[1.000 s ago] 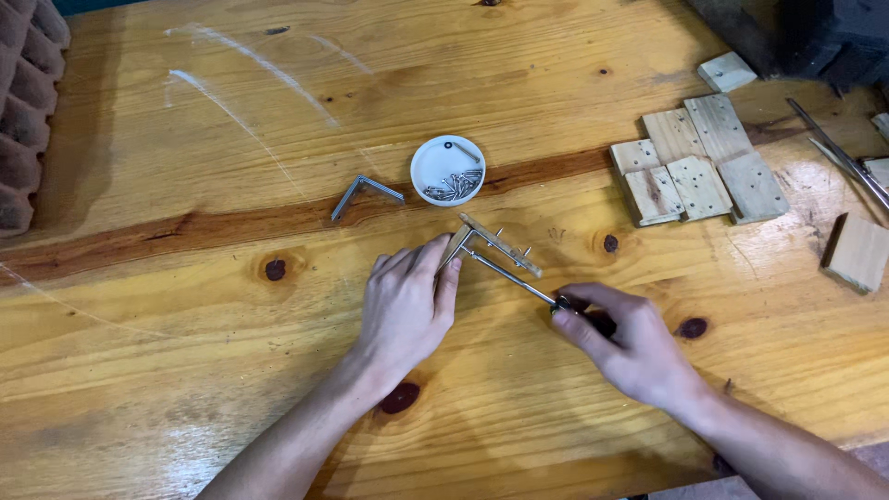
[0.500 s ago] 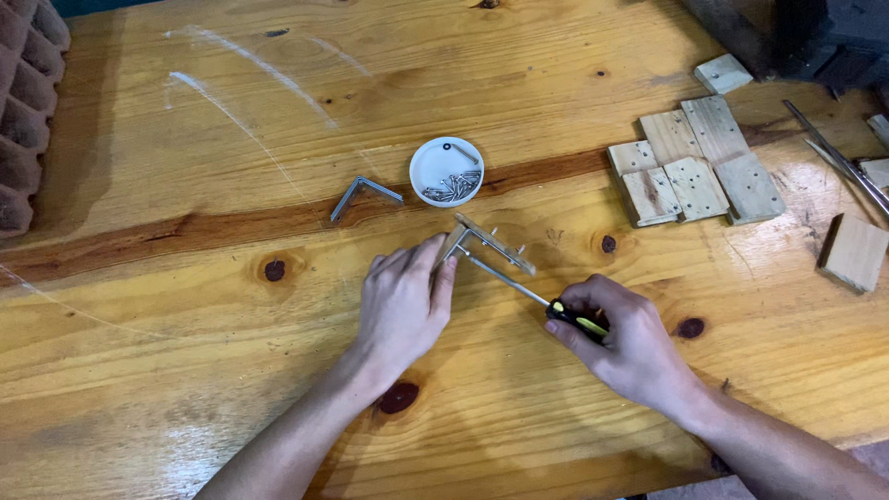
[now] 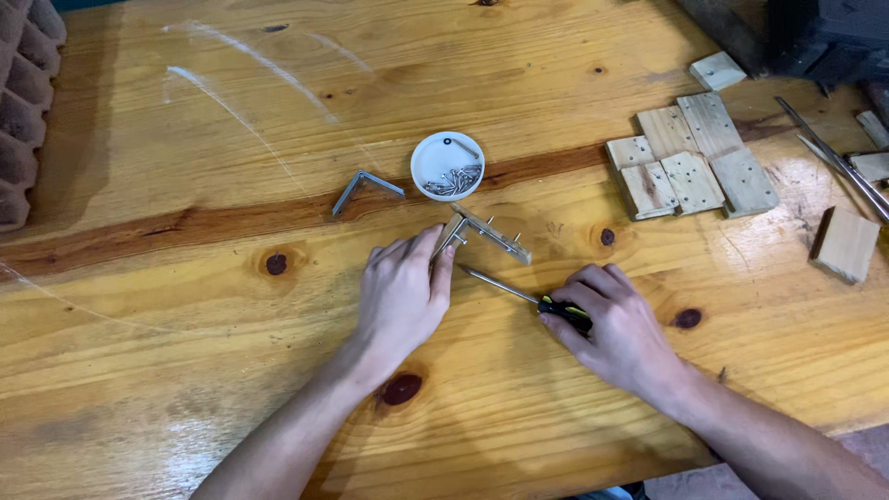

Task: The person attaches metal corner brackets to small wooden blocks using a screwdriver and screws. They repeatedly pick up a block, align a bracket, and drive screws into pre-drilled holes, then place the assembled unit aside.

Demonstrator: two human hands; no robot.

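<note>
Right hand [image 3: 616,324] is gripping a screwdriver [image 3: 528,296] by its dark handle, thin shaft lying low, tip pointing up-left. Left hand [image 3: 400,294] is lying flat, fingers loose, fingertips touching a metal angle bracket [image 3: 486,236] bristling with upright screws. Just beyond: a white dish [image 3: 447,165] holding screws, another bracket [image 3: 363,188] beside it.

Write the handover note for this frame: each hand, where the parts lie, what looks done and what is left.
Left hand: flat on the table, fingertips steadying the metal angle bracket.
Right hand: gripping the screwdriver, whose tip lies on the wood short of the bracket.
Parts: bracket has screws standing in it; a second bracket lies apart to the left, untouched; white dish of screws behind; wooden blocks to the right.
Left: screws stand proud, not driven.
</note>
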